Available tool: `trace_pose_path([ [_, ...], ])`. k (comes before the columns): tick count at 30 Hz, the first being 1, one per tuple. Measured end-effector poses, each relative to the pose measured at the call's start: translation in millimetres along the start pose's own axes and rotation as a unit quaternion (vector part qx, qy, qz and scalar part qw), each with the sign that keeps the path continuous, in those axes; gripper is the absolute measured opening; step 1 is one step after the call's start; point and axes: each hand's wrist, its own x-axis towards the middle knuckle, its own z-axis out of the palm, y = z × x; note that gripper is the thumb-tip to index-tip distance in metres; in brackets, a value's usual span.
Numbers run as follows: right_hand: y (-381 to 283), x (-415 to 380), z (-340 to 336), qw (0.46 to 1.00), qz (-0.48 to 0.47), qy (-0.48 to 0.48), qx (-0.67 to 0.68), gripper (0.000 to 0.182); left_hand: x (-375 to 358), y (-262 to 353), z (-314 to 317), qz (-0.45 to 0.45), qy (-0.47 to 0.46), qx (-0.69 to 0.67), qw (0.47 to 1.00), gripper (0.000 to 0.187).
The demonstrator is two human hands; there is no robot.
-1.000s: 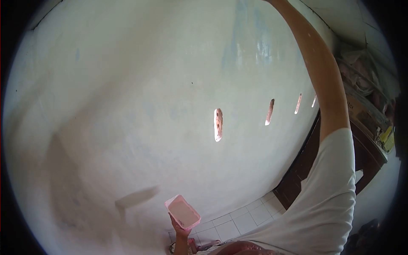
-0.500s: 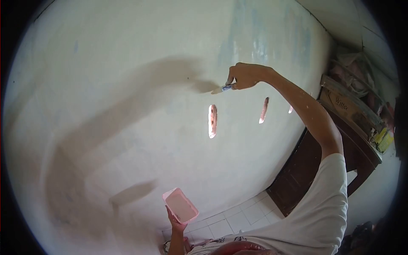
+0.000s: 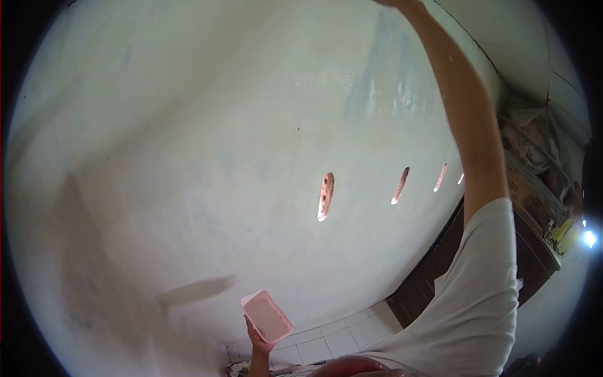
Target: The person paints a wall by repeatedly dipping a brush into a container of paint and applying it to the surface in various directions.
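Low in the view, my left hand (image 3: 259, 340) is closed around the lower side of a pink rectangular plastic tub (image 3: 290, 329), tilted so that its inside shows. Pale, off-white paint (image 3: 265, 314) lies in it. My right arm reaches high up along the wall, and only part of my right hand (image 3: 391, 2) shows at the top edge. Its fingers, and whatever they hold, are cut off by the frame. The pale wall (image 3: 251, 188) fills most of the view, with bluish patches (image 3: 370, 81) and wet-looking glints near the upper right.
Several narrow slots, one of them a brick-lined slot (image 3: 326, 196), pierce the wall. A dark brown wooden cabinet (image 3: 408, 286) stands at the right, with a cardboard box (image 3: 522, 188) and plastic bags (image 3: 534, 135) on top. White floor tiles (image 3: 339, 341) run along the wall's foot.
My right hand, which held a paintbrush near the first slot, has risen to the top edge, taking the brush out of sight. The view has shifted slightly. The tub stays in my left hand.
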Motion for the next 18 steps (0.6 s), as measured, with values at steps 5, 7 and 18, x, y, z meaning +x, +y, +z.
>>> trace_pose_path([
  [5, -51.3, -157.9, 27.7, 0.995, -0.090, -0.050, 0.016, 0.023, 2.8, -0.6, -2.2, 0.079, -0.113, 0.139, 0.981, 0.064],
  [7, -84.7, -230.2, 21.1, 0.988, -0.047, -0.141, 0.036, 0.022, 5.8, 4.9, 2.0, 0.052, -0.129, 0.145, 0.980, 0.064],
  [18, -250.5, -565.6, -45.0, 0.687, 0.096, -0.476, 0.541, 0.036, -51.3, 25.7, 55.2, -0.026, -0.177, -0.023, 0.984, 0.074],
])
